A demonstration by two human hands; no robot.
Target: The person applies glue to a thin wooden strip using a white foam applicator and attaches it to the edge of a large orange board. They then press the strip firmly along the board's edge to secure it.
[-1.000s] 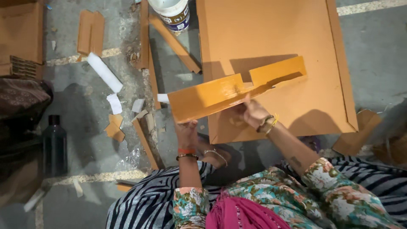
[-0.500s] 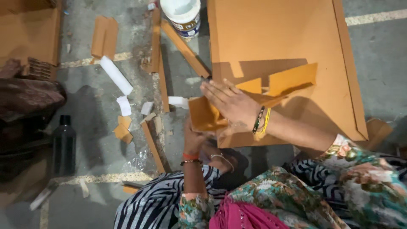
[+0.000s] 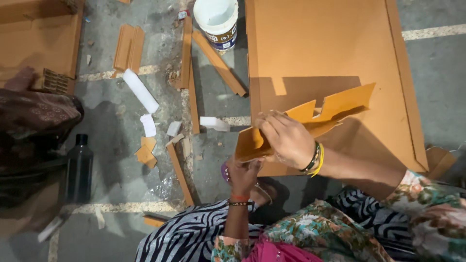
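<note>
Folding a notched card piece (image 3: 310, 116) at frame centre.
Right hand (image 3: 286, 138) presses its flap; left hand (image 3: 242, 174) pinches the lower edge; next, crease firmly.

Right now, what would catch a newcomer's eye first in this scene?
A notched orange cardboard piece held at centre by both hands: the right hand on top, the left hand under its near end. Behind it lies a large flat orange cardboard sheet on the grey concrete floor, with a white plastic bucket at the top.
</note>
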